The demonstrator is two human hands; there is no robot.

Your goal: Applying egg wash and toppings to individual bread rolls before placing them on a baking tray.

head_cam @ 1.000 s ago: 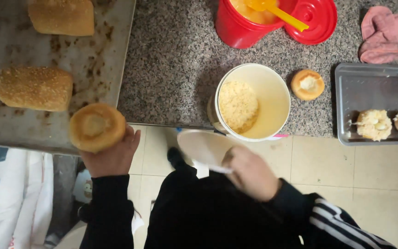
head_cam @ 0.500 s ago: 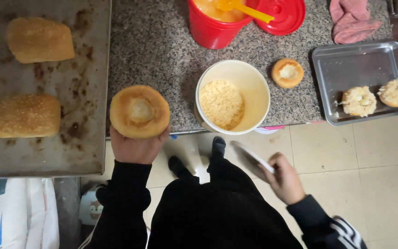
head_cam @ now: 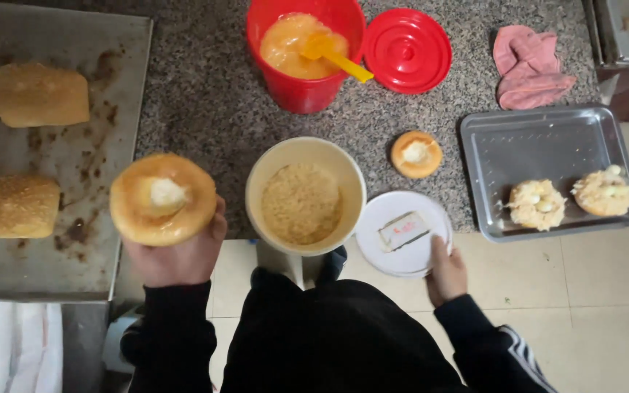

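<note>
A round bun (head_cam: 163,198) with a white dab in its hollow is cupped from below in the left hand (head_cam: 176,258), the grip wrapped around it, above the bench (head_cam: 205,102) edge. A white lid (head_cam: 405,233) is pinched at its rim by the right hand (head_cam: 445,273), just beside a tub of crumbs (head_cam: 305,198). A steel tray (head_cam: 547,142) with two topped buns is seen to the right.

Bakery kitchen: granite counter (head_cam: 198,94), baking tray (head_cam: 52,182), bread loaves (head_cam: 38,94).
</note>
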